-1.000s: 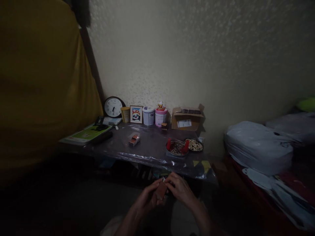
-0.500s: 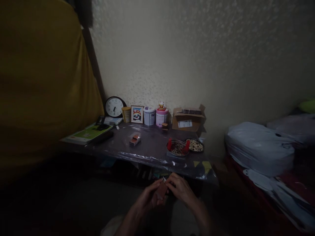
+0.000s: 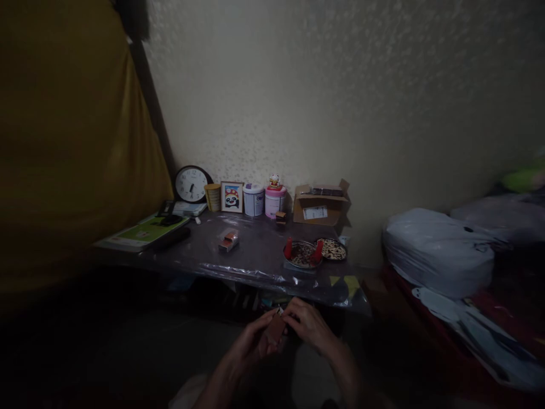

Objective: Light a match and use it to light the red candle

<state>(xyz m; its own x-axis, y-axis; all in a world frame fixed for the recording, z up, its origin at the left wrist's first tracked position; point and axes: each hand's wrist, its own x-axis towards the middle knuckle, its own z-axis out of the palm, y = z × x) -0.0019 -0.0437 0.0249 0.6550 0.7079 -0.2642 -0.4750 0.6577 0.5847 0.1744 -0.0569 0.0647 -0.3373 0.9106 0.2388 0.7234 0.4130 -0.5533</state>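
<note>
The room is dim. Low in the middle of the view my left hand (image 3: 251,343) holds a small brown box (image 3: 275,330), like a matchbox. My right hand (image 3: 309,325) pinches the box's upper end, where something small and pale sticks out. Both hands hover just in front of the near edge of a low table (image 3: 255,267) covered in clear plastic. On the table, a similar small box (image 3: 228,241) lies in a plastic wrapper, and a round tin (image 3: 301,254) carries two red candles.
Along the wall stand a clock (image 3: 190,184), a framed panda picture (image 3: 231,196), two canisters (image 3: 264,200) and an open cardboard box (image 3: 320,205). A patterned lid (image 3: 332,249) lies beside the tin. Green books (image 3: 140,233) lie left. A yellow curtain (image 3: 72,147) hangs left; bagged bundles (image 3: 438,253) sit right.
The view has shifted slightly, so everything sits a little further left. My hands keep the same grip on the small brown box.
</note>
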